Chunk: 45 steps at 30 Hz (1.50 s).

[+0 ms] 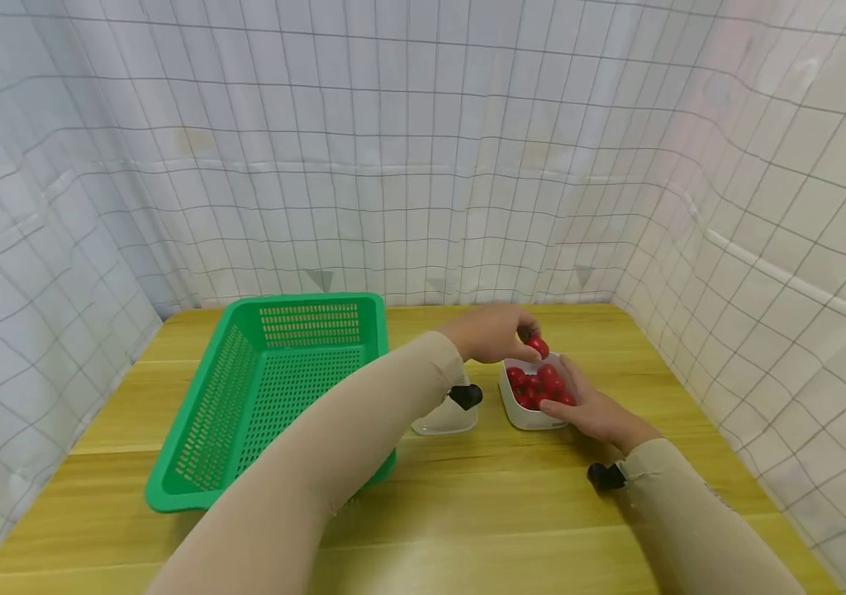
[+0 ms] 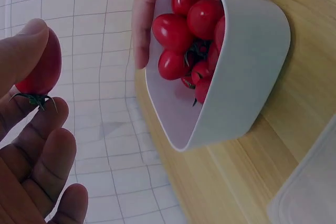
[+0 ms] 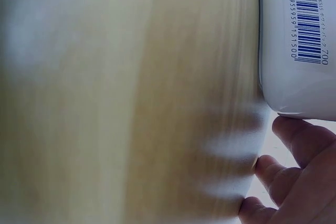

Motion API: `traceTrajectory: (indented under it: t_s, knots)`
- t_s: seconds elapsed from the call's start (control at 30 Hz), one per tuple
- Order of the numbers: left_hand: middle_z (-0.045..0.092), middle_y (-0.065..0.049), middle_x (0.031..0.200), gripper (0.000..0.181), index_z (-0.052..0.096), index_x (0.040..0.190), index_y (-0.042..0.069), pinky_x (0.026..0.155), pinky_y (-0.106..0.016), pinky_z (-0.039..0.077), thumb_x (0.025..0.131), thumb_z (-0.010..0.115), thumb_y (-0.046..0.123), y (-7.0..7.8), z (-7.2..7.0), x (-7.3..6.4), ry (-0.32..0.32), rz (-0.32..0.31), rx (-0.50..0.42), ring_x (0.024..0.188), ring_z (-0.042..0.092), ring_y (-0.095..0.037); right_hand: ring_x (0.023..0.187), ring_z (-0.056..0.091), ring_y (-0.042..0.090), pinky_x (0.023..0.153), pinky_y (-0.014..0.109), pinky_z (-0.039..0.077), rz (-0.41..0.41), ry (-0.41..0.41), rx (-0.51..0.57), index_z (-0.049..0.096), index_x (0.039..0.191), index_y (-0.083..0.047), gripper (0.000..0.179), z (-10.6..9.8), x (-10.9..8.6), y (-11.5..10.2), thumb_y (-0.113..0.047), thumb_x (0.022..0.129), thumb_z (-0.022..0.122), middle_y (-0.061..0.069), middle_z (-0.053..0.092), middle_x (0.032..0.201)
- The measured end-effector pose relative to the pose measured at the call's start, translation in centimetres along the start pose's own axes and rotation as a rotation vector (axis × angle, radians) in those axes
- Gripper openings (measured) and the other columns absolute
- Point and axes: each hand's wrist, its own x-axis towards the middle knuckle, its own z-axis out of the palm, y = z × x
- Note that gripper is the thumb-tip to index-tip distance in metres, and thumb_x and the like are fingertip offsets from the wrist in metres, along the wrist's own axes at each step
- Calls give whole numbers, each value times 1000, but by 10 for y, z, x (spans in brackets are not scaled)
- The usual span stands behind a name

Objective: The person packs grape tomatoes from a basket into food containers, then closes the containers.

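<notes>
Between thumb and fingers, my left hand (image 1: 493,333) pinches a cherry tomato (image 2: 44,69) with its green stem still on. It is just above the far rim of a white plastic container (image 1: 534,419). Several more red cherry tomatoes (image 2: 197,24) lie inside that container, some with green stems. My right hand (image 1: 597,411) grips the container from the right, thumb at the near rim and fingers along the outer side. In the right wrist view its fingertips (image 3: 291,127) touch the container's corner, beside a printed barcode.
To the left stands a large green plastic basket (image 1: 380,330) with perforated walls, partly behind my left arm. A clear lid (image 1: 445,421) lies on the wooden table (image 1: 453,512) between basket and container. White gridded sheets (image 1: 423,231) surround the back and sides.
</notes>
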Motion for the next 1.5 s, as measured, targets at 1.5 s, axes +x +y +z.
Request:
traceTrajectory:
  t_s: [1.5]
  knots:
    - [68,-3,138,44,67,137,12,111,-35,51,101,73,36,8,17,10,-17,-22,16,131,62,-19,161,5,49,126,71,7,-57,0,-4,-15,167,-5,114,0,2,4,-49,101,68,18,0,178]
